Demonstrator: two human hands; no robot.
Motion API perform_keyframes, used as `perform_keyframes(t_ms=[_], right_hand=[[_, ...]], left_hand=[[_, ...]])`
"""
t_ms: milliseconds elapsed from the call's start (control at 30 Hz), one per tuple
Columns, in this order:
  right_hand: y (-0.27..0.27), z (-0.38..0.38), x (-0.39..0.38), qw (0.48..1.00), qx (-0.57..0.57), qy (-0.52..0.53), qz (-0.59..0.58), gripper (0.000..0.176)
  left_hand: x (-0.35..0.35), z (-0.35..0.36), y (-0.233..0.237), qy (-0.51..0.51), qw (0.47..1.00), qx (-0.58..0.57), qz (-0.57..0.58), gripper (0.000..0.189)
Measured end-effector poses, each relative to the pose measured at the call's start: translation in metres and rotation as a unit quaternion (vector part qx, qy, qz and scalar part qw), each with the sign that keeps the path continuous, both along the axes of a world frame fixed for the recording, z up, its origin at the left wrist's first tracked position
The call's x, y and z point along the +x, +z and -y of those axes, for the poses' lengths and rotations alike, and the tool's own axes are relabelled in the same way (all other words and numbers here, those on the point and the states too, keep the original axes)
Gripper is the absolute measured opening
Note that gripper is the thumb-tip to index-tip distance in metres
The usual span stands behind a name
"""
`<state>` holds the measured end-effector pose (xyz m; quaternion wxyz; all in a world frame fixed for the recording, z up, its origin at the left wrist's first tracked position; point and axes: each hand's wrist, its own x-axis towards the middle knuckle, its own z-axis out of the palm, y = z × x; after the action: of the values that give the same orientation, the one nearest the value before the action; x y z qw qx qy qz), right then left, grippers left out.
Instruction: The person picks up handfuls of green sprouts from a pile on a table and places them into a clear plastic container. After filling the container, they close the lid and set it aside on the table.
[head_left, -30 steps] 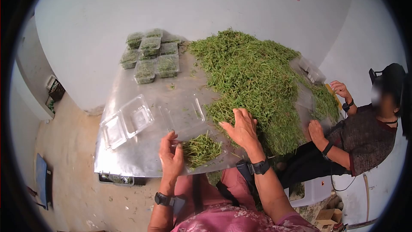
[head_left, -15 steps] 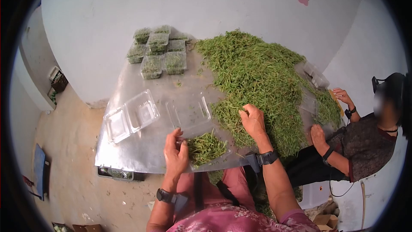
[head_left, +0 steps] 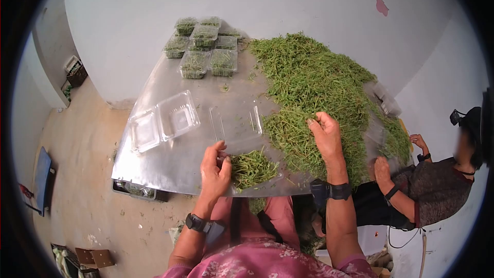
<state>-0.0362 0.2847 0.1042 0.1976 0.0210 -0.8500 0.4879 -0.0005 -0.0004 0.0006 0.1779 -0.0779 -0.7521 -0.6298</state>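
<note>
An open clear plastic clamshell box (head_left: 234,119) lies in front of me, its lid side flat on the table and its near half filled with green leafy stems (head_left: 253,169). My left hand (head_left: 214,171) rests at the left edge of that filled half, fingers curved and thumb apart from them. On the near side of the big heap of greens (head_left: 314,80), my right hand (head_left: 326,133) pinches a few stems between thumb and fingers. Part of what it grips blends into the heap.
Another open clear box (head_left: 163,122) lies at the left. Several filled, closed boxes (head_left: 194,65) are stacked at the back of the metal table (head_left: 154,167). A co-worker (head_left: 437,190) sits at the right by the heap. Below the left edge stands a dark crate (head_left: 139,190).
My view has shifted, moving the scene within the frame. My right hand has moved slightly deeper over the heap. My left hand stays beside the filled box.
</note>
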Motion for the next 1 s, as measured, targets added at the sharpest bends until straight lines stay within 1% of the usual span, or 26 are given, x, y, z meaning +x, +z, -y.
perform_keyframes(t_ms=[33,67,167,300,367,433,467,500,567,667,767,867,967,1000], right_hand=[[0.005,0.008,0.002,1.000,-0.018,0.019,-0.001,0.012],[0.007,0.016,0.002,0.997,-0.061,0.054,-0.009,0.010],[0.025,0.052,0.009,0.984,-0.132,0.122,0.002,0.009],[0.024,0.082,0.013,0.971,-0.152,0.182,0.001,0.009],[0.018,0.091,0.018,0.983,-0.072,0.165,0.020,0.011],[-0.006,0.090,0.017,0.981,0.018,0.190,0.034,0.015],[-0.007,0.087,0.023,0.972,0.098,0.209,0.035,0.020],[-0.007,0.084,0.028,0.957,0.201,0.204,0.040,0.026],[-0.009,0.084,0.038,0.953,0.275,0.129,-0.011,0.032],[-0.004,0.083,0.040,0.956,0.275,0.088,-0.047,0.036],[0.004,0.091,0.048,0.964,0.228,0.137,-0.007,0.035],[0.006,0.102,0.062,0.950,0.254,0.177,0.045,0.033],[-0.002,0.108,0.069,0.931,0.316,0.150,0.104,0.029],[-0.006,0.108,0.070,0.929,0.321,0.151,0.105,0.025]], left_hand=[[0.000,-0.001,0.000,0.007,1.000,0.001,-0.008,0.039],[0.000,-0.001,0.001,0.007,1.000,0.003,-0.007,0.039],[0.000,-0.001,0.003,0.006,1.000,0.004,-0.008,0.039],[-0.002,-0.001,0.001,0.004,1.000,0.000,-0.012,0.040],[0.000,0.001,0.000,-0.003,1.000,-0.006,-0.001,0.040],[0.000,0.003,0.000,-0.013,1.000,-0.015,0.015,0.041],[0.000,0.002,0.000,-0.008,1.000,-0.010,0.007,0.041],[-0.001,0.001,0.001,-0.004,1.000,-0.005,0.000,0.041],[0.000,0.001,0.001,-0.001,1.000,0.000,-0.008,0.041],[0.000,0.000,0.001,-0.002,1.000,0.000,-0.010,0.040],[0.000,0.000,0.002,-0.001,1.000,-0.001,-0.012,0.040],[0.000,0.000,0.002,-0.002,1.000,-0.005,-0.006,0.041],[0.002,0.002,0.003,-0.010,1.000,-0.013,0.014,0.042],[0.001,0.002,0.003,-0.008,1.000,-0.017,0.011,0.042]])
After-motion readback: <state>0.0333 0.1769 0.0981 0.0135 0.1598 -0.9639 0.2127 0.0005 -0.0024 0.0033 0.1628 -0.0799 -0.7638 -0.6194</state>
